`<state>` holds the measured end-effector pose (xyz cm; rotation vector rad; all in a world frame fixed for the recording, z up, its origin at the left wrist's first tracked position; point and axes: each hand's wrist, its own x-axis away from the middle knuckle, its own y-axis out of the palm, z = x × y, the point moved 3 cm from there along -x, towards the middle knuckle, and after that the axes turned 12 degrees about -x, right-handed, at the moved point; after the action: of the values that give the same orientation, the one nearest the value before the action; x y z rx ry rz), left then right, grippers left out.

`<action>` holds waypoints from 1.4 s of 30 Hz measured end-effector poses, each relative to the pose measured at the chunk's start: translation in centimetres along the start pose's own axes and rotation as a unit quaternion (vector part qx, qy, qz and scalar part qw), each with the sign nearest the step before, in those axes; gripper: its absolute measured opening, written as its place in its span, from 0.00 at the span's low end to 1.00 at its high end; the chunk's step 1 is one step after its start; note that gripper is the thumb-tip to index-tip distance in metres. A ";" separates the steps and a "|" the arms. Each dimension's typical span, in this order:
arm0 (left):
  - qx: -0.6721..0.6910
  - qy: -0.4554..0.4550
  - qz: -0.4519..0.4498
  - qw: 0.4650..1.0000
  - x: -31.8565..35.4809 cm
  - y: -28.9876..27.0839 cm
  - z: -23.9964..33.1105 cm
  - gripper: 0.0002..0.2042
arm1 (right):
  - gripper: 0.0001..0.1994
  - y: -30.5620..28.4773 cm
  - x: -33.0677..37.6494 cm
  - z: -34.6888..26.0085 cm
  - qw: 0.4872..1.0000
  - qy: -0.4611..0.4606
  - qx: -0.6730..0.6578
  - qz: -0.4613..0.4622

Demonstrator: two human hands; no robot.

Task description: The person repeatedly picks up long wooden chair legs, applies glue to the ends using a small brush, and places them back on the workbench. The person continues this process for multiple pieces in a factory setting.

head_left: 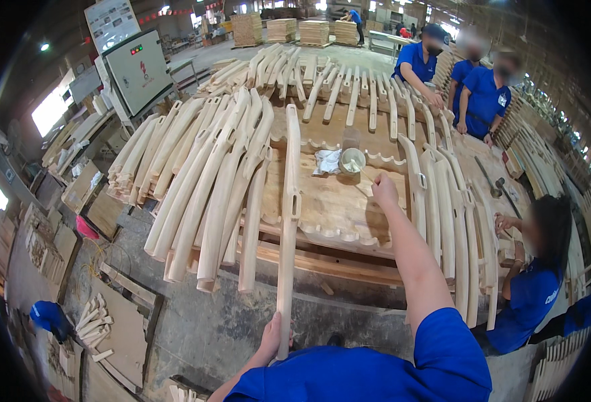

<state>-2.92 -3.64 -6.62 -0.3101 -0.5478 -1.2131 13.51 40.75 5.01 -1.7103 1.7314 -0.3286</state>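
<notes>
My left hand (270, 340) is closed around the near end of a long, pale wooden chair leg (287, 234) with mortise slots. The leg reaches away from me over the table edge, its far end on the work table. My right hand (384, 191) pinches a thin stick (365, 175), whose far end dips into a small cup (353, 160) of whitish stuff. Beside the cup lies a crumpled white cloth or paper (327, 161). Both rest on the wooden tabletop (322, 201), between scalloped wooden strips.
Similar chair legs lie piled at left (205, 181) and lined up at right (446, 214). A co-worker in blue (533, 275) works at the right; several others (419, 63) stand at the far right. An electrical cabinet (138, 70) stands back left. Wood pieces (94, 321) lie low at left.
</notes>
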 end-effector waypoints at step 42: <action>0.081 -0.045 -0.127 0.988 1.2 0.5 2.7 0.31 | 0.10 0.9 8.2 -11.1 0.963 -0.204 -0.101 -0.143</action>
<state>-2.77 -3.06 -3.64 -0.1605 -0.7769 -1.3960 6.74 29.98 10.40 -2.0131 1.2525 0.0809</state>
